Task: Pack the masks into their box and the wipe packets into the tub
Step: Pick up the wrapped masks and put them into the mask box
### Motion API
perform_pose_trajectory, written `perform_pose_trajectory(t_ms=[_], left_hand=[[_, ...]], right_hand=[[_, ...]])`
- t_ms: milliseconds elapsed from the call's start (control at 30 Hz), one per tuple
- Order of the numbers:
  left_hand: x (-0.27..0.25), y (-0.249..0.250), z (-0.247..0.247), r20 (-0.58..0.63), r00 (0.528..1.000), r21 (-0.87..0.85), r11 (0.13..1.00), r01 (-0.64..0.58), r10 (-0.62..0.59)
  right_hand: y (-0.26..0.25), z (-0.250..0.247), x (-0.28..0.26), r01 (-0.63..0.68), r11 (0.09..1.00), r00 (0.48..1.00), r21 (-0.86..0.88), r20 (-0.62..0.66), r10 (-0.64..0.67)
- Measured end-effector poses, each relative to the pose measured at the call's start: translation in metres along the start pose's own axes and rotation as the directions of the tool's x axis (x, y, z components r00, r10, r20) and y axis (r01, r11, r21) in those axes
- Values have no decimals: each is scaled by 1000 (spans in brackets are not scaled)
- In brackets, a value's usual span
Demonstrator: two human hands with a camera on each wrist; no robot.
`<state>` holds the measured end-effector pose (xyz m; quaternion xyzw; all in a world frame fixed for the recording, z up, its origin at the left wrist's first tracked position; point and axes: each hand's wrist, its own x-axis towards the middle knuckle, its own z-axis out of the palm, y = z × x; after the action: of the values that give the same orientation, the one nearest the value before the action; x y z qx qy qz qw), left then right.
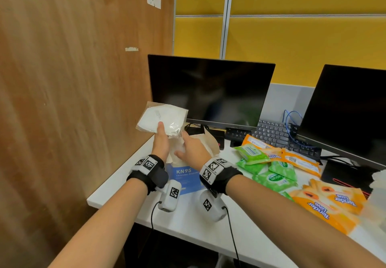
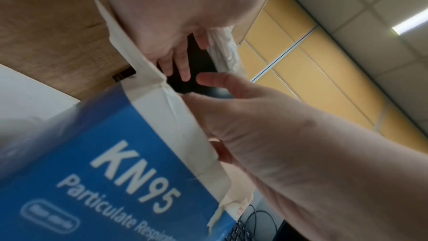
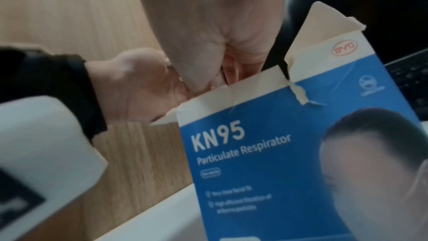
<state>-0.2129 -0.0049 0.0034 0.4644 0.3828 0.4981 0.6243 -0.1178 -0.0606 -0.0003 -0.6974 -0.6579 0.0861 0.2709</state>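
Note:
My left hand grips a stack of white masks in clear wrappers, thumb on top, lifted above the desk beside the wooden wall. In the left wrist view the wrappers hang past its fingers. Just below stands the blue KN95 mask box, its flaps spread open. My right hand is at the box mouth with index finger straight and thumb spread; its other fingers are hidden inside. Green wipe packets and orange wipe packets lie to the right.
Two dark monitors stand at the back with a black keyboard and a blue cable. A whitish translucent thing shows at the right edge. The white desk's front edge is near my forearms.

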Motion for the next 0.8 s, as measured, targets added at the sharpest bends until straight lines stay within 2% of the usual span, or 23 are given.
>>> perform_pose_trajectory(t_ms=[100,133,200,233,267,300,333,367,400,433,467,500,567,633,700,767,800], left_hand=[[5,-7,-3,30,1000,101,995,-3,0],[9,-11,-5,35,999,136,991,3,-7],[20,-22,-7,34,999,170,985,18,-24],[20,-23,-6,36,999,172,985,15,-21],[21,-22,-5,28,999,166,986,13,-18],[15,-16,-2,13,1000,155,988,1,-3],[8,-8,1,-1,1000,130,991,-25,26],[1,-1,6,-3,999,116,992,-51,51],[-4,4,12,21,998,106,992,-69,67],[-8,8,17,70,995,106,991,-79,72],[-10,9,23,133,989,111,991,-76,61],[-12,9,28,184,982,138,988,-70,44],[-13,11,36,245,967,224,967,-124,67],[-9,12,36,257,961,304,935,-181,102],[-6,13,36,287,954,374,906,-198,90],[-2,13,39,345,935,512,820,-256,77],[1,11,41,370,928,609,742,-281,48]], right_hand=[[5,9,4,10,992,1000,-125,-6,-11],[6,9,3,35,983,998,-178,62,-24],[5,3,1,76,983,969,-168,244,-33],[5,-3,2,57,988,952,-146,307,-10],[4,-11,5,19,995,955,-97,295,10],[6,-19,10,-60,998,975,17,217,55],[9,-29,13,-138,967,987,215,114,115],[11,-38,14,-216,828,975,517,77,207],[14,-45,13,-264,577,957,773,137,255],[17,-50,12,-286,302,946,909,218,239],[21,-53,12,-276,131,948,952,248,199],[24,-56,12,-253,71,954,965,236,186],[33,-67,16,-173,121,952,977,135,274],[41,-87,16,-116,264,936,957,16,352],[51,-105,14,-143,408,949,902,7,316],[61,-118,12,-129,534,932,836,-81,352],[64,-123,12,-111,615,903,780,-180,391]])
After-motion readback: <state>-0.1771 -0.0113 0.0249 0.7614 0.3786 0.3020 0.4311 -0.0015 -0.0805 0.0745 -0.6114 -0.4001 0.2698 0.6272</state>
